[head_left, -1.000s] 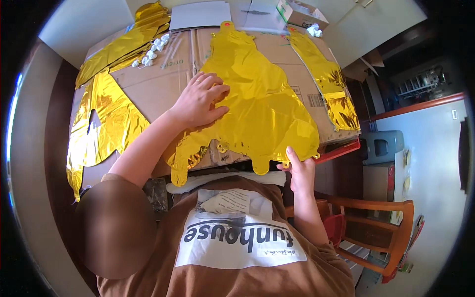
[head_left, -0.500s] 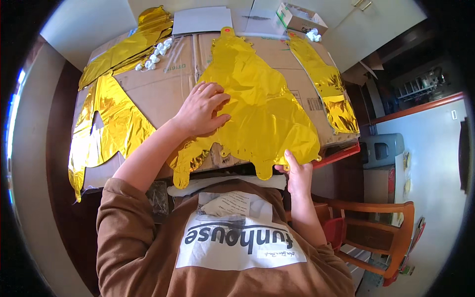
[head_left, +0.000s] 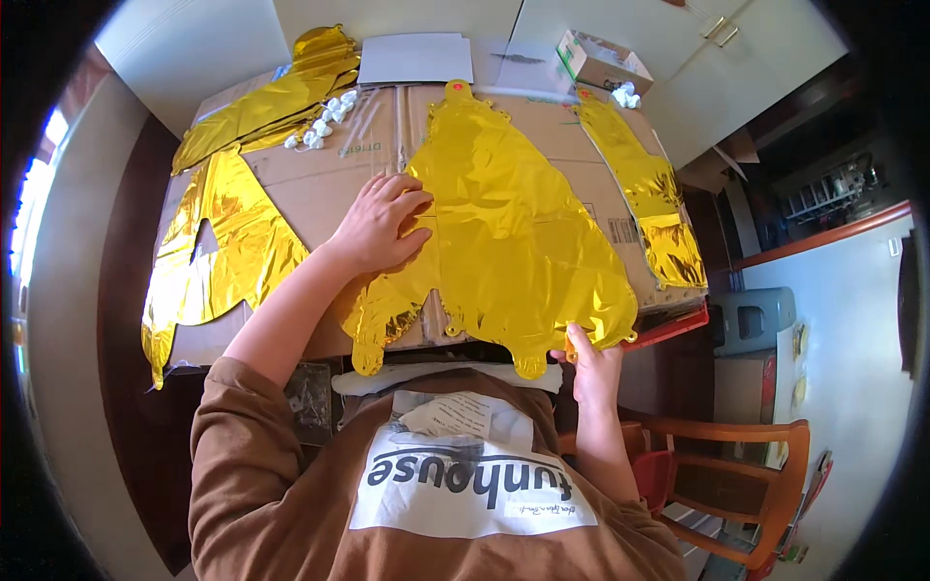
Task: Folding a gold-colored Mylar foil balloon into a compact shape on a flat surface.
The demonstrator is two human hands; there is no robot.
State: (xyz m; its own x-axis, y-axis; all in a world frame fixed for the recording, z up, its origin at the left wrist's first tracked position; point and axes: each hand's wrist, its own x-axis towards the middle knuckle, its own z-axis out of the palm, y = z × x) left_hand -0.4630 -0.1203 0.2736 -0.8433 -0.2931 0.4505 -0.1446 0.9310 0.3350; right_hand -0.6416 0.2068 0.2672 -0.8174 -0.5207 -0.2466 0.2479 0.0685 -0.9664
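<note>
A flat gold foil balloon [head_left: 513, 223], shaped like a letter A, lies over the cardboard and reaches past its near edge. Its narrow top carries a small red spot. My left hand [head_left: 383, 223] rests at the balloon's left side, fingers loosely bent and thumb apart. My right hand [head_left: 593, 368] pinches the lower right edge between thumb and fingers, the fingers partly hidden under the foil. Left of my left forearm lies another gold foil piece [head_left: 247, 232], flat and with a cut-out gap. Folded gold foil [head_left: 262, 105] is piled at the far left.
Large cardboard [head_left: 339, 174] covers the work surface. White crumpled bits [head_left: 334, 111] lie behind my left hand. A gold strip [head_left: 654, 194] lies on the right. A white sheet [head_left: 417, 60] and an open box [head_left: 601, 63] stand at the back. A wooden chair [head_left: 785, 436] is at lower right.
The whole view has shifted slightly, so the table sits lower in the picture. Both hands keep nearly the same places on the foil balloon, and the right one still pinches its edge.
</note>
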